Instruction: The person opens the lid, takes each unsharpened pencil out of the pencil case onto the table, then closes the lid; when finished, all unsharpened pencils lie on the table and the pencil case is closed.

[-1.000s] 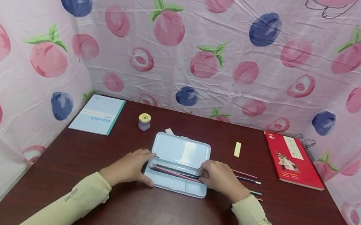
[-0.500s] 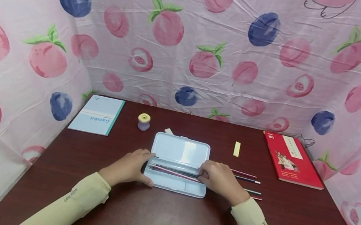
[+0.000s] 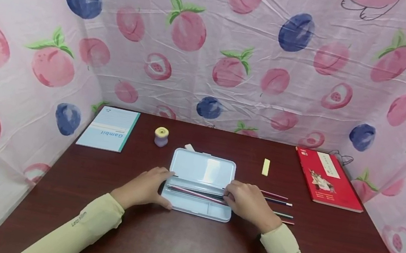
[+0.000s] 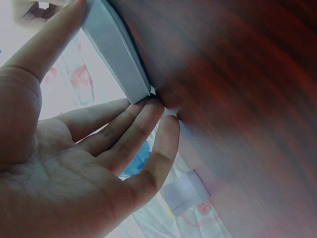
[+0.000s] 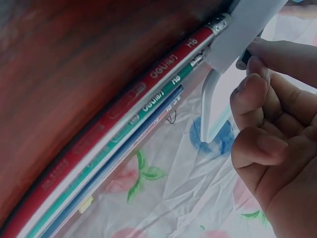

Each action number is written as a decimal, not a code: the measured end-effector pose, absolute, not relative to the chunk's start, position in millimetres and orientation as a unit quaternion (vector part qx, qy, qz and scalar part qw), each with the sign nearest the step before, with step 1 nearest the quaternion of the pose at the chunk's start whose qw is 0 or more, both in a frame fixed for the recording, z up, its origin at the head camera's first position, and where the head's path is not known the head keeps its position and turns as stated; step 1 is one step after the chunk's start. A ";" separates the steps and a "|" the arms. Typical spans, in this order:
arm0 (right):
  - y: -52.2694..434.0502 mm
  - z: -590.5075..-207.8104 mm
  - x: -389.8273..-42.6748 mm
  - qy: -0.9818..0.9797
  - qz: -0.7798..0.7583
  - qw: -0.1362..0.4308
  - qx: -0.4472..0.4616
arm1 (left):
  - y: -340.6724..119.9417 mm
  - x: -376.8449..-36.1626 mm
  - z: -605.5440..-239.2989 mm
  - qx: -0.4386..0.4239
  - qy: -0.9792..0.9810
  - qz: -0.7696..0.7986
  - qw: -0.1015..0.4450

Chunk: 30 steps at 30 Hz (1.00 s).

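Observation:
A light blue pencil case [image 3: 204, 167] lies with its lid raised on the dark wooden table. My left hand [image 3: 146, 184] grips its left end, thumb at the front corner and fingertips at the back corner, as the left wrist view also shows. Several pencils [image 3: 195, 194] lie lengthwise in the long compartment. My right hand [image 3: 249, 200] is over the case's right end, fingers curled. In the right wrist view its fingertips pinch the dark end of a pencil [image 5: 241, 64] just inside the wall; most of that pencil is hidden there.
Right of the case lie several loose pencils, among them a red pencil [image 5: 163, 69] and a green pencil [image 5: 168, 89]. Farther back are a yellow strip [image 3: 266, 167], a red book [image 3: 328, 183], a notebook [image 3: 109, 128] and a yellow-and-purple pot [image 3: 161, 136]. A white piece [image 3: 189, 147] shows behind the lid.
The pencils inside the case shift slightly under my right hand's fingers. My left hand and the case stay in place.

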State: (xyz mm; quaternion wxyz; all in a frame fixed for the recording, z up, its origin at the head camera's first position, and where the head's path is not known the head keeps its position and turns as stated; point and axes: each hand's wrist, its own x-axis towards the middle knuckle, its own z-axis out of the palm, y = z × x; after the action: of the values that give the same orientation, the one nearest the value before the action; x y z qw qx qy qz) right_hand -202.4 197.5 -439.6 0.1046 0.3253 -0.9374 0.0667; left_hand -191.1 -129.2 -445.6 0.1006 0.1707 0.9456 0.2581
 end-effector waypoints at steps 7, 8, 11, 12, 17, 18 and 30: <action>205.6 -436.8 -198.1 -0.942 0.049 0.118 0.310 | -129.2 -191.1 -446.3 0.172 0.945 0.259 0.102; 207.5 -437.0 -197.5 -0.943 0.048 0.120 0.307 | -129.2 -191.0 -446.0 0.172 0.945 0.259 0.102; 214.6 -436.8 -194.9 -0.944 0.048 0.127 0.301 | -129.3 -190.8 -445.2 0.172 0.945 0.260 0.101; 217.4 -436.8 -193.9 -0.944 0.049 0.129 0.301 | -129.2 -190.8 -445.1 0.172 0.945 0.260 0.101; 233.2 -437.1 -188.7 -0.944 0.056 0.139 0.295 | -128.8 -191.3 -445.5 0.172 0.946 0.256 0.099; 236.5 -437.0 -187.3 -0.945 0.060 0.138 0.291 | -128.8 -191.4 -445.7 0.173 0.946 0.256 0.099; 277.6 -433.5 -171.3 -0.951 0.083 0.147 0.259 | -128.3 -190.8 -445.3 0.172 0.947 0.254 0.099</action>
State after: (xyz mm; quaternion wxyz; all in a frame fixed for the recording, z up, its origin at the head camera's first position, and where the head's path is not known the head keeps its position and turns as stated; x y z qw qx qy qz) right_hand -171.3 277.6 -433.5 0.1467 0.2591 -0.9510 0.0828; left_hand -190.8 -128.3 -445.3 0.0992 0.1718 0.9466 0.2543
